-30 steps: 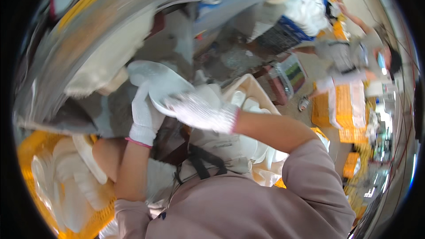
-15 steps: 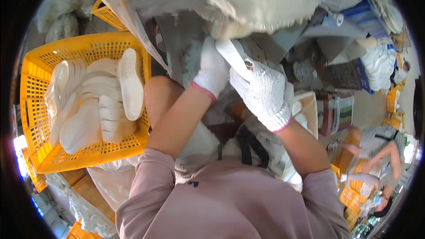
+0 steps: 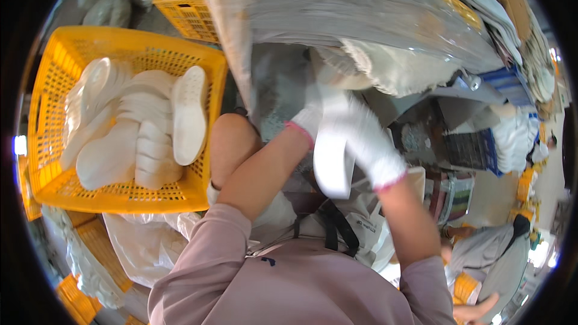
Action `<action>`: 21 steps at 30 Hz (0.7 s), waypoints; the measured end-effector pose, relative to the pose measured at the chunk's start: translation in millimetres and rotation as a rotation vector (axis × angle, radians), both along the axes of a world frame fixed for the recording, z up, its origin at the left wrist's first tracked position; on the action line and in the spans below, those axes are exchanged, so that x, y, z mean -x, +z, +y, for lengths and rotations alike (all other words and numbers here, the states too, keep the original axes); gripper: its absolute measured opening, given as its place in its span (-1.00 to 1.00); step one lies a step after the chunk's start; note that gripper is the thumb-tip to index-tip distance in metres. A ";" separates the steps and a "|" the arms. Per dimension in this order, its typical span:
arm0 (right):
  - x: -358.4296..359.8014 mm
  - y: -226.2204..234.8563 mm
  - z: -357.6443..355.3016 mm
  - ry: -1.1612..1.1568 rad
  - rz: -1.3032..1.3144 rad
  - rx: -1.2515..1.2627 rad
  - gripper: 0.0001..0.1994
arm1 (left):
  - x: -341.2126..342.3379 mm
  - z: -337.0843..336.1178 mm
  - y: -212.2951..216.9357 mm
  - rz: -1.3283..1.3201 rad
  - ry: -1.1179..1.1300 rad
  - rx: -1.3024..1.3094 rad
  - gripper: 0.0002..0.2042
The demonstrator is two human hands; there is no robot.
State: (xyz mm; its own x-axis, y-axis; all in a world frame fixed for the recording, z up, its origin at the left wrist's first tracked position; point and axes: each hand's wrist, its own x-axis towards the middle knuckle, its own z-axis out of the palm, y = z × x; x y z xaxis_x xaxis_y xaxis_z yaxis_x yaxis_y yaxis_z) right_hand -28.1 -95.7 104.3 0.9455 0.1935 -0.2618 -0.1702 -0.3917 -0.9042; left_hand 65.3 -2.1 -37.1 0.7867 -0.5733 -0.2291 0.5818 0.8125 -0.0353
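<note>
A white shoe sole point(image 3: 331, 168) is held in front of me, its broad end pointing down toward my lap. My right hand point(image 3: 368, 141), in a white knitted glove with a pink cuff edge, is closed on it from the right side. Against its left side is my left hand point(image 3: 309, 119), gloved the same way. Motion blur and the sole smear its fingers. Just beyond both hands is a frayed, cream-coloured cloth edge point(image 3: 391, 69) under a plastic-covered surface point(image 3: 301, 18).
To my left stands a yellow perforated basket point(image 3: 126, 206) with several white soles point(image 3: 108, 156) piled inside. Behind it is another yellow basket point(image 3: 186, 15). At right are a dark crate point(image 3: 466, 150), stacked white pieces point(image 3: 515, 138) and a co-worker in grey point(image 3: 490, 259).
The sole has swung from slanting between my hands to hanging downward. Both hands have shifted slightly in the picture, and the whole view has moved. The co-worker's pose has changed.
</note>
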 end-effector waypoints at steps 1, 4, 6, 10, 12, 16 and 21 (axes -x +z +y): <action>-7.9 0.1 0.9 -0.138 0.199 -0.370 -0.71 | 3.5 -1.0 0.3 0.014 0.051 -0.007 -0.10; 52.0 5.9 11.6 -0.196 0.086 -0.151 -0.67 | 30.2 -8.4 -7.3 -0.104 -0.030 -0.064 0.02; 97.4 -1.0 15.9 -0.136 -0.117 0.356 -0.30 | 71.4 -1.9 -20.7 -0.086 -0.230 -0.082 0.10; 132.5 -23.9 10.3 -0.050 -0.340 0.719 -0.33 | 71.4 -7.6 -21.2 0.084 -0.204 0.110 0.25; 115.9 -21.2 8.8 -0.151 -0.453 0.727 -0.52 | 52.0 -12.2 -8.5 -0.128 -0.216 0.147 0.30; 50.6 -1.8 6.6 -0.130 -0.577 0.898 -0.70 | 34.1 -11.3 11.6 0.100 -0.188 0.306 0.16; 42.5 5.2 7.6 -0.117 -0.675 0.790 -0.70 | 44.1 -1.8 -3.8 -0.520 -0.083 -0.113 -0.37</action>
